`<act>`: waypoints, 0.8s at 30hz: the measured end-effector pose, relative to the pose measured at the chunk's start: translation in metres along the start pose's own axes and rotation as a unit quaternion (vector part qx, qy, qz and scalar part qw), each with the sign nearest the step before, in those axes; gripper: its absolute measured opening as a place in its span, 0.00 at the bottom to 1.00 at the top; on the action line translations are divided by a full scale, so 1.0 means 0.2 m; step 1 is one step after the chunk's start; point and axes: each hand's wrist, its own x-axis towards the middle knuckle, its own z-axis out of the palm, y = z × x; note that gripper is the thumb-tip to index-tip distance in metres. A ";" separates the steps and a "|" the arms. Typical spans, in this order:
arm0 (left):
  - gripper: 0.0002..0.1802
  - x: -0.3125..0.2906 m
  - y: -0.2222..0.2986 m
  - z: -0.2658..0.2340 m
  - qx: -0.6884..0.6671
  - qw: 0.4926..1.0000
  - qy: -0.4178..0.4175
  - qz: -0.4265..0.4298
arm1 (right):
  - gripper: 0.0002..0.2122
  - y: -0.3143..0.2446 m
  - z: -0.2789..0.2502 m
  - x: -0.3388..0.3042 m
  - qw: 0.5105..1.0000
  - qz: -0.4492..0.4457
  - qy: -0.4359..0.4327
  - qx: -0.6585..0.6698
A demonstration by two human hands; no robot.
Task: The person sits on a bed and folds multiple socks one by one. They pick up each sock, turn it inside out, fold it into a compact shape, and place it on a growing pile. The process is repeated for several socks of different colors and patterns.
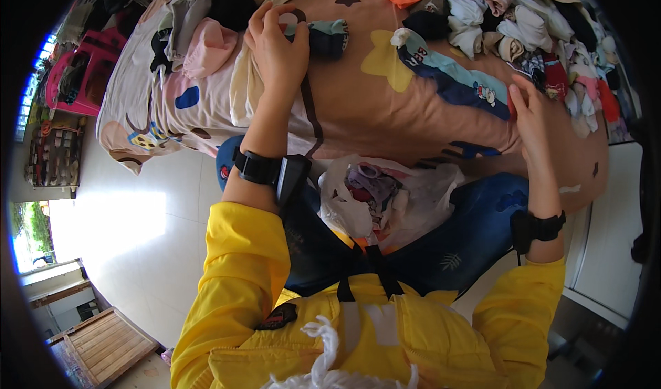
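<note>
My left hand (pixel 277 51) is on the bed with curved fingers around the near end of a short navy and teal sock (pixel 329 39); a bit of white and red shows between thumb and fingers. To the right, a long light-blue and navy sock (pixel 451 77) with a cartoon figure lies stretched flat on the brown patterned cover (pixel 358 107). My right hand (pixel 530 113) is at that sock's right end, its fingers extended and touching the edge. Both wrists wear black straps.
A heap of mixed socks (pixel 530 27) covers the far right. Pink cloth (pixel 208 47) and black cloth (pixel 233 7) lie left of my left hand. Between my knees sits a white plastic bag (pixel 430 196) of clothes. A pink plastic chair (pixel 76 76) stands at the left.
</note>
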 end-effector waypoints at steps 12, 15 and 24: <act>0.33 -0.24 0.46 0.16 -0.290 0.910 -0.285 -0.078 | 0.09 -0.23 0.07 -0.03 0.921 0.033 -0.344 0.180; 0.25 -0.18 0.43 0.18 -0.401 0.844 -0.328 -0.141 | 0.10 -0.28 0.12 -0.06 0.910 0.056 -0.346 0.223; 0.09 -0.06 0.25 0.01 -0.698 0.495 -0.204 -0.475 | 0.07 -0.14 0.02 -0.02 0.931 0.164 -0.096 0.312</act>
